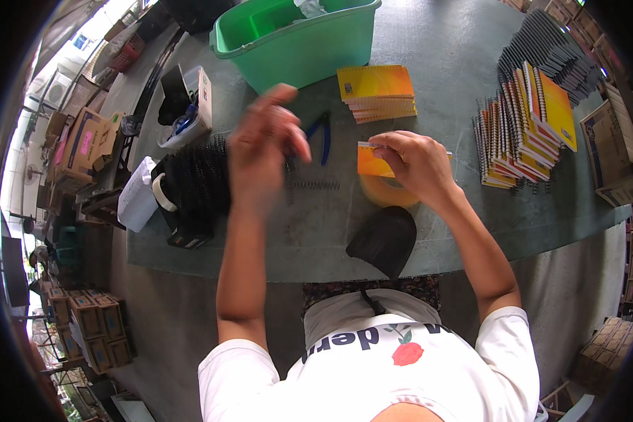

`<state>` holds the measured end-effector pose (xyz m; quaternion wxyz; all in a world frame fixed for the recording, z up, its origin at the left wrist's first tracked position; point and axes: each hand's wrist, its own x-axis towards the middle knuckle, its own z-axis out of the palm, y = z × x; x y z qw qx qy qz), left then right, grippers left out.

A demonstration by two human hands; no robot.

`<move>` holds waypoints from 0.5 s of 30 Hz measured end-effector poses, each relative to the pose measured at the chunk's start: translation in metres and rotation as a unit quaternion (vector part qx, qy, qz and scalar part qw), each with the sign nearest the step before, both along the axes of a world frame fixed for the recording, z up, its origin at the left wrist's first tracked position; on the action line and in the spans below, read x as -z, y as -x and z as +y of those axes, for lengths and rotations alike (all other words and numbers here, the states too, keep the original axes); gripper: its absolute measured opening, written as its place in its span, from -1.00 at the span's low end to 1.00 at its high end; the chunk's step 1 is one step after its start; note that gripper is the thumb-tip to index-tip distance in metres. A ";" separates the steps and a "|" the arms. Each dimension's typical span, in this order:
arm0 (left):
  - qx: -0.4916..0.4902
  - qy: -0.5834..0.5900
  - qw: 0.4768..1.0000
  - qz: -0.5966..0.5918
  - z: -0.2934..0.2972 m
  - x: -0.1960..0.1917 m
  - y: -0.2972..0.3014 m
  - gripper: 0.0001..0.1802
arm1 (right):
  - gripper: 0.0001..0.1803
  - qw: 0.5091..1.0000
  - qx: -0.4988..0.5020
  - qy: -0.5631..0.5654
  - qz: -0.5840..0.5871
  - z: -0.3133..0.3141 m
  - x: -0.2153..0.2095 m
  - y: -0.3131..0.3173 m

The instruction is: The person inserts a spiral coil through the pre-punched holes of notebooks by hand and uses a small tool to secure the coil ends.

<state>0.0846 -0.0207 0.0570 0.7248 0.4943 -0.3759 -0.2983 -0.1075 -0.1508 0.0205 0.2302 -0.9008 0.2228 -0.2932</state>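
Note:
My right hand (pixel 418 163) is closed on the top edge of a small orange-yellow notepad (pixel 374 166). Below the pad, partly under it, is a round yellow thing (pixel 390 193), perhaps a roll of tape. My left hand (pixel 269 141) is raised over the table and smeared by motion; whether it holds anything cannot be made out. Blue-handled pliers (pixel 324 141) lie between the hands. A loose dark wire coil (pixel 316 186) rests just in front of them. Nearer me sits a black curved piece (pixel 385 240).
A green bin (pixel 299 49) stands at the back, before it a stack of yellow notepads (pixel 378 95). Coil-bound notebooks (pixel 524 133) and grey coils (pixel 552 56) pile up on the right beside a cardboard box (pixel 608 151). Black coils (pixel 198 176) and a plastic tub (pixel 193 112) stand left.

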 end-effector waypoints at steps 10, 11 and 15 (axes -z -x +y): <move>-0.068 -0.181 0.930 -0.311 -0.007 0.041 0.051 -0.82 | -0.84 1.000 -0.017 -0.012 0.007 0.000 0.002 -0.002; -0.047 -0.228 0.934 -0.272 -0.007 0.033 0.050 -0.81 | -0.85 1.000 -0.019 -0.007 0.005 0.001 0.001 -0.002; -0.131 -0.006 0.885 -0.446 -0.019 0.043 0.043 -0.78 | -0.89 0.999 -0.040 0.017 -0.017 0.005 -0.006 -0.006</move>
